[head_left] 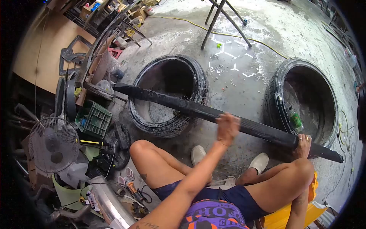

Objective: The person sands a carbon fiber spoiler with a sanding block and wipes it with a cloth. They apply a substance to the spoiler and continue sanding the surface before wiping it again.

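Note:
A long black strip [171, 104] with a woven carbon-look surface lies slantwise across two upward-facing tyres. My right hand [303, 146], wearing a ring, is wrapped around the strip near its right end. My left hand [228, 128] is at the strip's middle, its fingers curled together at the upper edge; whatever they may hold is hidden. Beneath the strip's left part stands one tyre [200, 76]. The other tyre [272, 97] supports the right part, and a green bottle [295, 119] is inside it.
A standing fan [53, 143] and a green crate [97, 119] are at the left. An orange-handled power tool [133, 189] lies on the floor beside my left leg. Dark metal stand legs [214, 24] rise at the back, where a yellow hose [183, 21] crosses the wet concrete.

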`<action>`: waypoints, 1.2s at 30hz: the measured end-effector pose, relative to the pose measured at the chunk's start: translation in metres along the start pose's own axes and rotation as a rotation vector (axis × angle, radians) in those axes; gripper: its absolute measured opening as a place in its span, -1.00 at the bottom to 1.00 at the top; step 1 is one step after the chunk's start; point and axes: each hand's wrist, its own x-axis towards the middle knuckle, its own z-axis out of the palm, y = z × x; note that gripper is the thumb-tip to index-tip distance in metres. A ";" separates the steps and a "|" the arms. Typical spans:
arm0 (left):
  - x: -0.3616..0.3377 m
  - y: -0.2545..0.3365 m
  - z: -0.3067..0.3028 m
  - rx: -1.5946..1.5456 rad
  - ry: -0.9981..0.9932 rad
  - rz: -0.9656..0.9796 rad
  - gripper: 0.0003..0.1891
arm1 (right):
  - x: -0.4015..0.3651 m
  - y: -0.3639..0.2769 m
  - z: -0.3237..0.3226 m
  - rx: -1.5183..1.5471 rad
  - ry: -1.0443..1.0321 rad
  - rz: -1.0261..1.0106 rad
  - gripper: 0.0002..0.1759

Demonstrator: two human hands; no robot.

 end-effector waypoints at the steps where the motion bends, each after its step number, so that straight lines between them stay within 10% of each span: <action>1: 0.009 -0.044 -0.010 0.022 0.103 -0.055 -0.52 | 0.002 -0.005 -0.008 0.033 -0.008 0.022 -0.46; 5: 0.048 -0.176 -0.069 0.180 0.183 -0.465 -0.70 | 0.008 -0.015 -0.031 0.064 -0.128 0.071 -0.46; 8: 0.047 -0.117 -0.058 -0.033 0.158 -0.624 -0.68 | 0.005 0.002 -0.008 0.099 -0.146 0.084 -0.42; 10: -0.001 -0.046 -0.004 0.077 0.218 -0.188 -0.51 | 0.005 0.012 0.001 0.095 -0.173 0.075 -0.37; 12: -0.006 -0.028 -0.022 -0.161 -0.126 -0.154 -0.40 | 0.004 0.015 0.002 0.012 -0.029 -0.053 -0.28; 18: 0.052 -0.212 -0.072 0.096 0.229 -0.523 -0.67 | -0.011 0.058 0.039 -0.032 -0.138 -0.042 -0.11; 22: 0.045 -0.136 -0.049 0.027 0.118 -0.533 -0.56 | -0.006 0.047 0.022 0.000 -0.233 0.034 -0.15; 24: 0.009 -0.054 -0.017 0.139 0.166 -0.222 -0.58 | -0.008 0.040 0.015 0.037 -0.269 0.071 -0.16; 27: 0.012 -0.070 -0.032 0.109 0.029 -0.064 -0.50 | -0.019 0.038 0.011 0.021 -0.243 0.062 -0.17; 32: 0.064 -0.180 -0.087 0.127 0.008 -0.461 -0.78 | -0.016 0.023 0.007 0.023 -0.187 0.062 -0.17; 36: 0.037 -0.077 -0.042 0.147 -0.121 -0.339 -0.66 | -0.013 0.018 0.001 0.026 -0.159 0.069 -0.17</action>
